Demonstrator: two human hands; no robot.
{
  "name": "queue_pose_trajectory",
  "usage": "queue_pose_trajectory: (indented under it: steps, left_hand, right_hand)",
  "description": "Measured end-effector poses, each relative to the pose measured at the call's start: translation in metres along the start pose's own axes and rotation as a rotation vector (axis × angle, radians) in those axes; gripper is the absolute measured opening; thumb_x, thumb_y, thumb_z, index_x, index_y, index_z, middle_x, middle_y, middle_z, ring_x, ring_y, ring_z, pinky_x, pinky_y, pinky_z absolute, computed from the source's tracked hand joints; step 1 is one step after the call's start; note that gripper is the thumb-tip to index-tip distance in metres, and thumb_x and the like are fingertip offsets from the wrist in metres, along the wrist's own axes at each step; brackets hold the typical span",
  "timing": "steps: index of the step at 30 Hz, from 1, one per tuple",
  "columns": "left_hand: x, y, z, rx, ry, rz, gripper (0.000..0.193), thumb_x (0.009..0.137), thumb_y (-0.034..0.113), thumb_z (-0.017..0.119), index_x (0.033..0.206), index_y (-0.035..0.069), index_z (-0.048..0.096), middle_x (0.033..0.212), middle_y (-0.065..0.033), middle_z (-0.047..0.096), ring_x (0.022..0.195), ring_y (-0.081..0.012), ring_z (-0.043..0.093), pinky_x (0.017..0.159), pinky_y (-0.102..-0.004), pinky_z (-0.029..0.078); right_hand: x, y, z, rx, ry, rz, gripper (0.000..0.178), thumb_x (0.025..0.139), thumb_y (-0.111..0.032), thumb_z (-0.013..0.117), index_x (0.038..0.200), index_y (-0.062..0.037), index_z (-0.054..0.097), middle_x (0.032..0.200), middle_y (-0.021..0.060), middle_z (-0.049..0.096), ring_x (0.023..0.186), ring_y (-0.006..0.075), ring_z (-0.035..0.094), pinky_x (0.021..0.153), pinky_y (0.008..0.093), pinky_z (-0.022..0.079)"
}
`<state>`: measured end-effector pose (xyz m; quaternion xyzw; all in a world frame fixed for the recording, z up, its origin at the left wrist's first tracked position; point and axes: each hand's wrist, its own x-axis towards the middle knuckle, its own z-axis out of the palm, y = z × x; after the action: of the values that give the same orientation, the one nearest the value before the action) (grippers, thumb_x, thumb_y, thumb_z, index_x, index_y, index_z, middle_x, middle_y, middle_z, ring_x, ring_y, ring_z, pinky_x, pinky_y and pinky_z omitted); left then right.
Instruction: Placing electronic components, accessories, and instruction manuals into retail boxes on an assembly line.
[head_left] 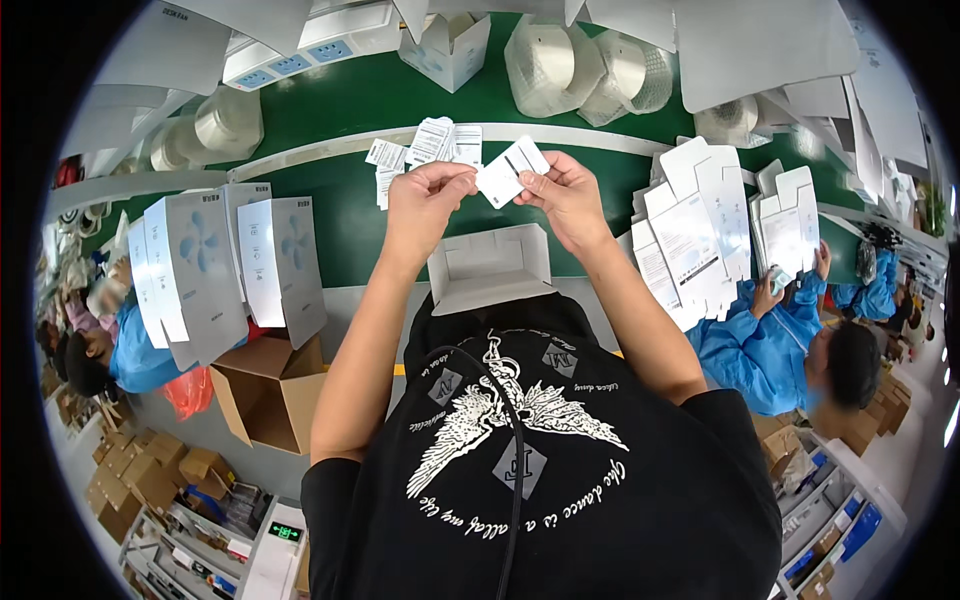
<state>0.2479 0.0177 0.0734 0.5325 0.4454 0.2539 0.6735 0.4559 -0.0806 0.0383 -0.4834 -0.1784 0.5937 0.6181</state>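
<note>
A small white card (pixel 513 168) with a dark stripe is held up between my hands above the green bench. My right hand (pixel 568 203) pinches its lower right side, thumb on the front face. At the card's left corner, the closed fingertips of my left hand (pixel 430 205) grip the edge. Just below, close to my body, sits an open white box (pixel 490 262) whose visible inside is bare. Printed leaflets (pixel 433 140) lie loosely spread on the bench behind my left hand.
Standing white cartons (pixel 205 265) crowd the left side. Flattened white cartons (pixel 690 225) pile up at right, beside a co-worker in a blue sleeve (pixel 740 345). Bubble-wrapped round parts (pixel 545 65) line the far side. A brown cardboard box (pixel 268 385) stands at lower left.
</note>
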Motion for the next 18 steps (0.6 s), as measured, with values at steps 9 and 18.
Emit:
queue_pose_trajectory:
  steps: [9,18]
  left_hand:
    - [-0.01,-0.011,-0.016,-0.073,-0.157,0.008,0.009,0.096,0.007,0.079,0.089,0.0,0.077,0.078,0.0001,0.072,0.066,-0.0027,0.052,0.06,-0.0217,0.038]
    - [-0.029,-0.035,-0.022,-0.27,-0.033,0.113,0.016,0.094,-0.001,0.08,0.087,0.003,0.066,0.084,0.0003,0.07,0.071,-0.0028,0.058,0.064,-0.0211,0.046]
  right_hand:
    - [-0.02,0.0,0.023,-0.055,0.034,-0.04,0.021,0.1,-0.005,0.076,0.118,0.0009,0.069,0.102,0.0075,0.076,0.084,0.0124,0.07,0.08,0.0321,0.062]
    - [-0.004,0.004,0.031,-0.133,0.049,0.033,0.024,0.097,-0.006,0.079,0.117,0.0008,0.068,0.097,0.008,0.076,0.078,0.0138,0.071,0.076,0.0302,0.061]
